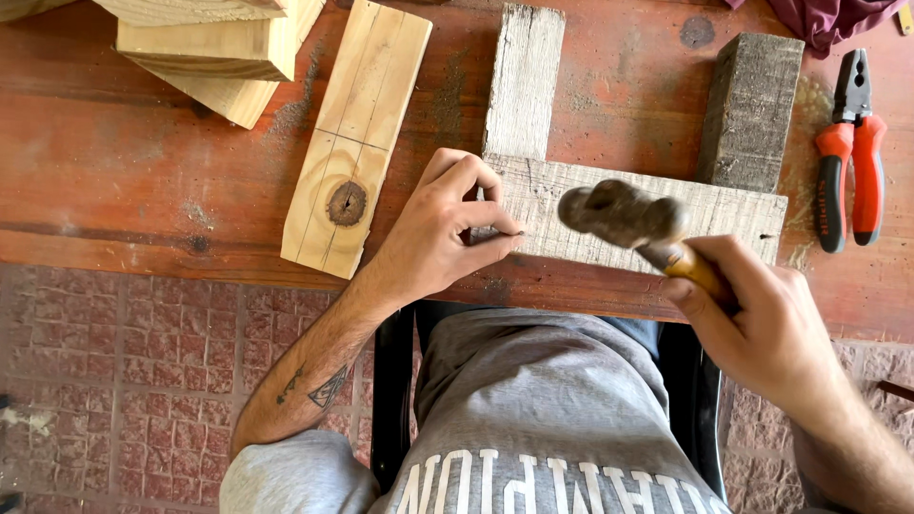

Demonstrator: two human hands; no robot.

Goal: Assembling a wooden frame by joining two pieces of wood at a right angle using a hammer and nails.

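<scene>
We are pinching our left hand [443, 228] at the left end of the grey plank [647, 214] on the red surface [124, 162]; our right hand [762, 328] is gripping the hammer [628, 217] over the plank; pliers [850, 152] are lying to the right.

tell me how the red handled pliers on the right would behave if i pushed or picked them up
The pliers lie flat on the wooden table, so they would probably slide, not roll. The steel head likely makes them nose-heavy. The handles stand slightly apart, so they may swing at the pivot when lifted.
</scene>
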